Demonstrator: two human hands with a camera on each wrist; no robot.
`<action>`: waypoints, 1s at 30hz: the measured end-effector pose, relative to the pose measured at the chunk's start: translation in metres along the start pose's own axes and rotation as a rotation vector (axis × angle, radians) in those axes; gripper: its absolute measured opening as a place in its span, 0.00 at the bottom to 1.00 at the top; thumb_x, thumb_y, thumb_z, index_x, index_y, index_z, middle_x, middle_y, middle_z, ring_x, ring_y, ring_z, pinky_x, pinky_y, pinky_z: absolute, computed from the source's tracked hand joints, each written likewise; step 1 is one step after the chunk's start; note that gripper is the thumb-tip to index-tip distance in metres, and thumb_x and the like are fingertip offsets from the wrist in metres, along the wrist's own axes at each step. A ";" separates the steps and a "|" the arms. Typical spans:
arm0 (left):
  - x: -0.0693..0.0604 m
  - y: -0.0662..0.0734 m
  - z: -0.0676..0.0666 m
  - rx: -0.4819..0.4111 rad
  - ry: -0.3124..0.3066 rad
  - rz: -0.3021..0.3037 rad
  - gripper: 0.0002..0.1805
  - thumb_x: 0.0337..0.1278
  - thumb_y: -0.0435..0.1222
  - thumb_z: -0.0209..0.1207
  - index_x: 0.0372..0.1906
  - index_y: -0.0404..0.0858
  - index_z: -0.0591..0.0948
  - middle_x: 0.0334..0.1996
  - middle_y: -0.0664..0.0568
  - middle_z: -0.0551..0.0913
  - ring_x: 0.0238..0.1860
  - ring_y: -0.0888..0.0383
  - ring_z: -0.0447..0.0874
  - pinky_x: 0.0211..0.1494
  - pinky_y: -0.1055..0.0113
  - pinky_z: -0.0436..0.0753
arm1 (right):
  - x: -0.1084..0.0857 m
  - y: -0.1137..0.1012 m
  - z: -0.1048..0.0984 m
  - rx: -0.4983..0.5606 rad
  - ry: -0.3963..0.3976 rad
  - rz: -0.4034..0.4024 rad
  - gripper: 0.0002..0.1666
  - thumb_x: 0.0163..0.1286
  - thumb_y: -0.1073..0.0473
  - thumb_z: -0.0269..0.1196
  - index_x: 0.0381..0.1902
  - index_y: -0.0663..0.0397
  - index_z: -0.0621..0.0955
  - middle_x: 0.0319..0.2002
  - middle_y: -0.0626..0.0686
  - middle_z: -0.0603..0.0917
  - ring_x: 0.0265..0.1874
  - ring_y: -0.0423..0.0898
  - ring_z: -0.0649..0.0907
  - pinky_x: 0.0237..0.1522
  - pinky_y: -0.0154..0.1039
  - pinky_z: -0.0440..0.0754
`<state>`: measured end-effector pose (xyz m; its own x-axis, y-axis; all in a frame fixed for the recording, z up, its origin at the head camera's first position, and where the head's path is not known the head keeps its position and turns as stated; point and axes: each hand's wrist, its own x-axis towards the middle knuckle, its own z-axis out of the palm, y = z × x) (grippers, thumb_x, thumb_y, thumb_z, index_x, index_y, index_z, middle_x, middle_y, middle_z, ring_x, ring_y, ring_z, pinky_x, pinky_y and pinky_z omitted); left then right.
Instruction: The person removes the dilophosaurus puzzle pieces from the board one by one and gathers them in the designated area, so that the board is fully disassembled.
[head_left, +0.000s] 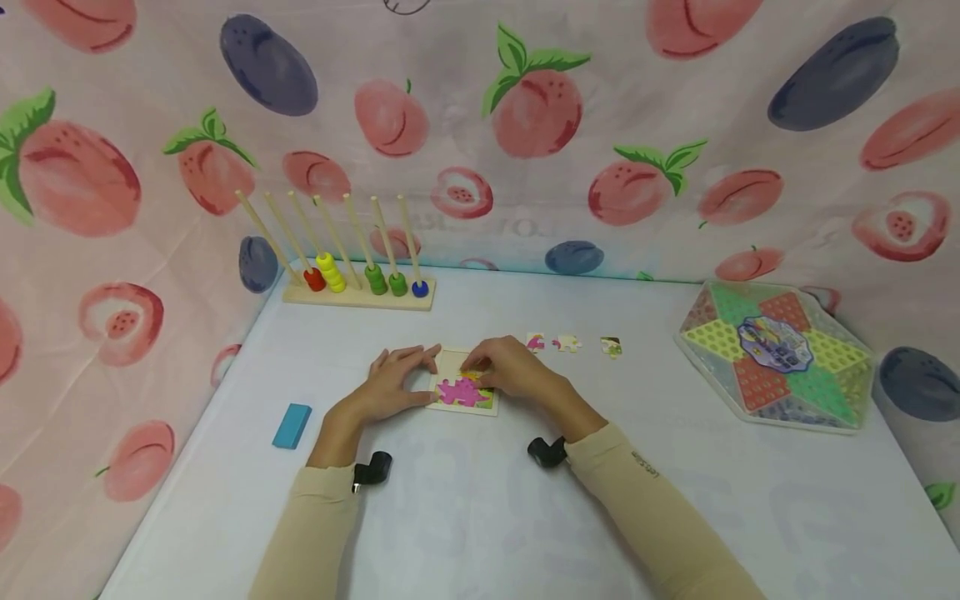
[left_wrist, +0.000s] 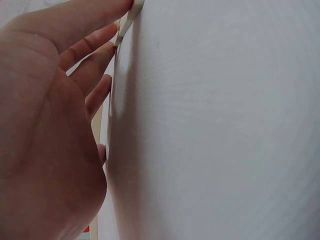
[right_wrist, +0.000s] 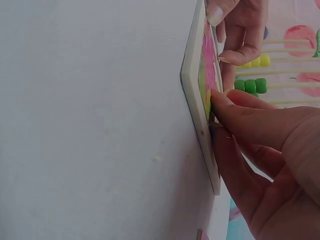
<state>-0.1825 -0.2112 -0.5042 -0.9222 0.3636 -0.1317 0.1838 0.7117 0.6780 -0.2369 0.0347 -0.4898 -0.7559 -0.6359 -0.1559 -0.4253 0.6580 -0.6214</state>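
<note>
— Right hand (head_left: 513, 367) first: what has it got?
— Its thumb and a fingertip pinch a puzzle piece (right_wrist: 208, 106), yellow where it shows, down at the surface of the puzzle tray (head_left: 450, 362).
— And the left hand (head_left: 390, 383)?
— That one grips the tray along its left side, thumb at the near corner, fingers towards the far one.
— So where is the tray?
— On the white table (head_left: 465, 508), between the two hands. Pink pieces (head_left: 459, 392) cover much of its near part, with some green at the near right; the far left part shows pale base.
— Any pieces outside it?
— Three loose pieces (head_left: 567, 343), in a row beyond the right hand, a little to its right.
— What else is around?
— To the left of the left hand, a blue block (head_left: 292, 426). Beyond that hand, a wooden stand (head_left: 357, 299) whose rods carry red, yellow, green and blue beads (head_left: 377, 282). Well over to the right lies a hexagonal box (head_left: 776, 343).
— And behind everything?
— Fruit-printed cloth (head_left: 457, 117).
</note>
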 end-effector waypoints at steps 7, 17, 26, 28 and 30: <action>-0.002 0.001 -0.001 -0.003 0.006 -0.001 0.15 0.60 0.41 0.68 0.49 0.45 0.78 0.78 0.49 0.67 0.81 0.40 0.55 0.81 0.31 0.34 | 0.003 0.000 0.000 -0.008 -0.036 -0.028 0.11 0.66 0.62 0.70 0.46 0.49 0.91 0.51 0.50 0.88 0.51 0.46 0.83 0.60 0.43 0.83; -0.001 0.000 0.000 -0.009 0.002 -0.007 0.15 0.61 0.41 0.68 0.50 0.46 0.78 0.78 0.51 0.67 0.82 0.42 0.53 0.81 0.32 0.32 | 0.002 0.000 -0.002 -0.008 -0.045 -0.055 0.11 0.67 0.64 0.69 0.46 0.48 0.90 0.50 0.50 0.86 0.49 0.44 0.81 0.57 0.42 0.82; 0.000 0.001 0.000 -0.011 -0.003 -0.013 0.15 0.60 0.42 0.68 0.49 0.47 0.78 0.78 0.52 0.67 0.82 0.43 0.53 0.82 0.33 0.32 | 0.000 0.004 0.002 0.074 0.001 -0.029 0.06 0.64 0.60 0.73 0.39 0.45 0.91 0.48 0.47 0.85 0.51 0.44 0.80 0.61 0.42 0.81; 0.000 0.001 0.001 -0.007 -0.004 -0.015 0.15 0.60 0.42 0.68 0.49 0.47 0.79 0.78 0.52 0.67 0.82 0.43 0.53 0.82 0.33 0.33 | -0.001 0.006 0.002 0.097 0.015 -0.038 0.05 0.64 0.59 0.73 0.38 0.44 0.91 0.46 0.47 0.85 0.49 0.43 0.81 0.58 0.40 0.81; 0.000 0.001 0.001 -0.003 -0.005 -0.018 0.15 0.61 0.42 0.68 0.49 0.47 0.79 0.79 0.52 0.67 0.82 0.43 0.54 0.82 0.33 0.33 | -0.001 0.007 0.002 0.127 0.030 -0.048 0.04 0.63 0.59 0.74 0.37 0.45 0.91 0.44 0.47 0.86 0.47 0.42 0.81 0.54 0.38 0.82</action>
<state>-0.1819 -0.2099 -0.5038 -0.9238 0.3534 -0.1473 0.1662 0.7167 0.6773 -0.2381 0.0390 -0.4956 -0.7518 -0.6515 -0.1018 -0.3963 0.5698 -0.7199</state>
